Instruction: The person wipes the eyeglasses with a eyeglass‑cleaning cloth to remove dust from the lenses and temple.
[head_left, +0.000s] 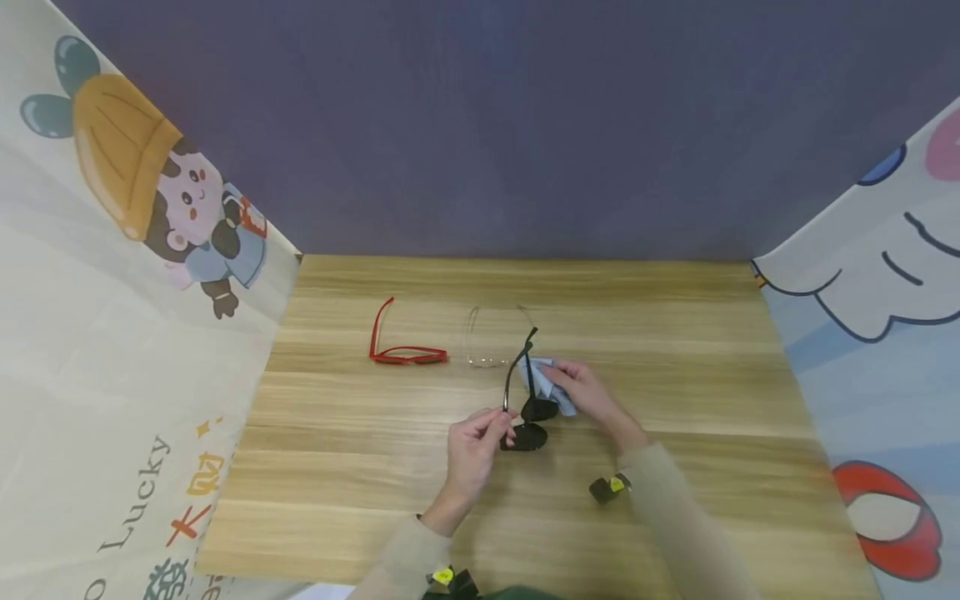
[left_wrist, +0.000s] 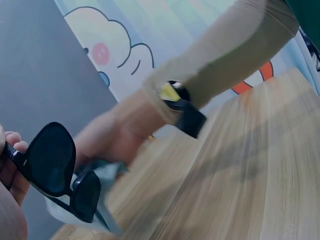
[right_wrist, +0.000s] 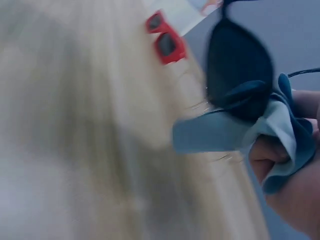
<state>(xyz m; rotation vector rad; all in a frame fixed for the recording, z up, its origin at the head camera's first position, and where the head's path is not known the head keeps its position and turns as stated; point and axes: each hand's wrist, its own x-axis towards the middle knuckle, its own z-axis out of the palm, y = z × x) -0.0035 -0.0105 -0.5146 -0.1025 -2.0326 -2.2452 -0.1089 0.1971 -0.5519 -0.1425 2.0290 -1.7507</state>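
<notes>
Black sunglasses (head_left: 525,437) with dark lenses are held up over the table, their temples pointing away from the person. My left hand (head_left: 474,448) pinches them near one hinge, seen also at the edge of the left wrist view. A light blue cloth (head_left: 559,395) is bunched in my right hand (head_left: 588,393), right beside the far lens. In the right wrist view the cloth (right_wrist: 215,134) wraps around the fingers and overlaps the dark lens (right_wrist: 239,70). Clear-framed glasses (head_left: 487,362) lie on the table just beyond the sunglasses.
Red sunglasses (head_left: 409,357) lie on the wooden table (head_left: 315,467), left of the clear glasses, one temple extended. A dark grey panel (head_left: 480,133) stands behind the table. Printed cloth walls (head_left: 90,333) with cartoon figures flank both sides.
</notes>
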